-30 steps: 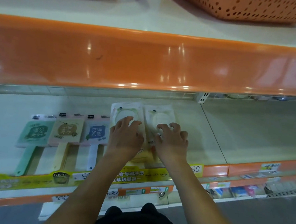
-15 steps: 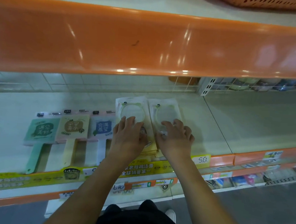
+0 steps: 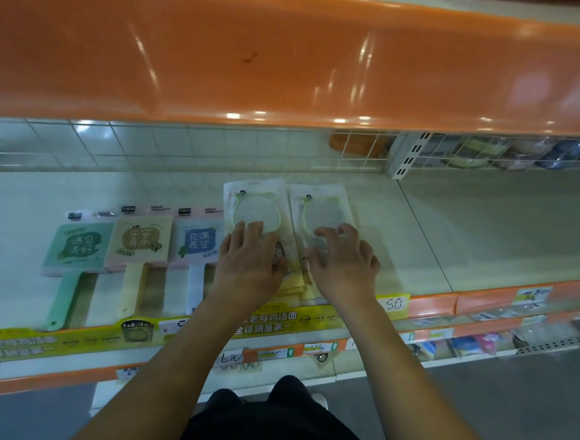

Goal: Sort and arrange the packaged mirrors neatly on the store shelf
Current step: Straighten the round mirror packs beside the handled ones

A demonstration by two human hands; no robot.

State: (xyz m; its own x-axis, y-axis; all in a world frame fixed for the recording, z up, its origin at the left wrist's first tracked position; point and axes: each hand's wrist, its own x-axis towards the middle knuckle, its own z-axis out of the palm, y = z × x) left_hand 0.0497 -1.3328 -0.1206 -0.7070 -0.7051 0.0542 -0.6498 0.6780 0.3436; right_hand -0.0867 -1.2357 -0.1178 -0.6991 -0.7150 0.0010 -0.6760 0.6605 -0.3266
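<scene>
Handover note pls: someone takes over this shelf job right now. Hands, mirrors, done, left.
Left hand: flat, fingers straight, pressing on the left round-mirror stack.
Right hand: fingers bent, tips resting on the right round-mirror stack; not gripping it.
Both stacks lie side by side on the shelf, tops roughly level; lower edges of the packs look fanned.
Done: three handled mirrors in a row to the left, green, beige, blue.
Left: square up the two stacks, probably align them with the row. Shelf to the right holds no mirrors yet.
</scene>
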